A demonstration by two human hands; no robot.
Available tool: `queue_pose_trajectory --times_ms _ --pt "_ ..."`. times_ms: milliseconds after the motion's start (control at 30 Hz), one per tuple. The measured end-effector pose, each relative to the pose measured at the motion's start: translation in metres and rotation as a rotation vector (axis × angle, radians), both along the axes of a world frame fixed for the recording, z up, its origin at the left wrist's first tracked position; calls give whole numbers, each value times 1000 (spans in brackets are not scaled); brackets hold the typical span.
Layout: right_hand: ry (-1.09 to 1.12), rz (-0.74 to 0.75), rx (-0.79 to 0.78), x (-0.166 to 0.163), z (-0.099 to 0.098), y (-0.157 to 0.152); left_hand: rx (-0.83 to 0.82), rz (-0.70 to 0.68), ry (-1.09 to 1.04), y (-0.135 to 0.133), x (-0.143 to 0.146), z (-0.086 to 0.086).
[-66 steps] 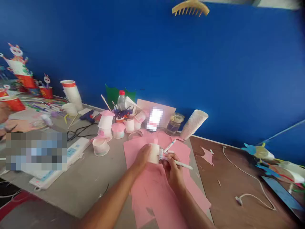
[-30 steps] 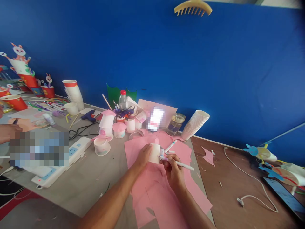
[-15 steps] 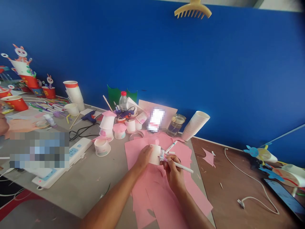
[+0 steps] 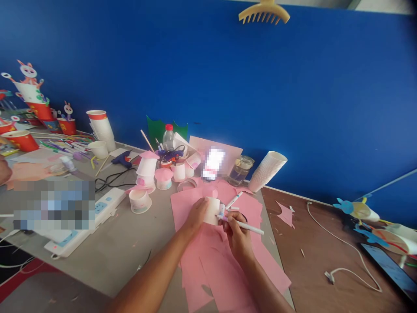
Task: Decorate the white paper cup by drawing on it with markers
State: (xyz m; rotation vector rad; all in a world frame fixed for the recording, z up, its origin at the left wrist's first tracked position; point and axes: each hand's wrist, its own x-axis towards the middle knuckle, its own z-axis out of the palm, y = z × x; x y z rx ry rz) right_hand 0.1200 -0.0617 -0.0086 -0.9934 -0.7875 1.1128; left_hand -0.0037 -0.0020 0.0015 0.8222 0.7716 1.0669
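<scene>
My left hand is closed around the left side of a white paper cup, held over sheets of pink paper. In my right hand is a white marker, its tip at the cup's right side; whether it touches the cup I cannot tell. Just behind the right hand lie another marker with a green end and a small white item with coloured print. A roll of tape, dark and partly hidden by the right hand, shows only its edge.
A power strip and blue glue gun with a black cord lie left. Behind stand pink-topped cup pieces, a glass jar and a leaning cup stack. A white cable and tablet lie right. Another person's hand shows far left.
The marker in my right hand has shifted very slightly against the cup. My left hand keeps its hold. At far left, the other person's hand and the peach paper have moved a little.
</scene>
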Motion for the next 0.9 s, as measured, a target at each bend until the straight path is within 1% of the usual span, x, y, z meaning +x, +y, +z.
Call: queue_pose_trajectory --times_ms 133,467,567,733,900 --pt "-19 -5 3 1 -1 1 3 30 43 1 0 -2" --pt "-53 -19 4 2 -3 1 14 18 58 1 0 -3" --pt "-19 -21 5 2 -1 1 17 7 51 2 0 -4" --pt "103 2 -21 2 4 1 26 15 42 2 1 -4" --pt "72 -3 -21 3 4 0 23 5 42 1 1 -5"
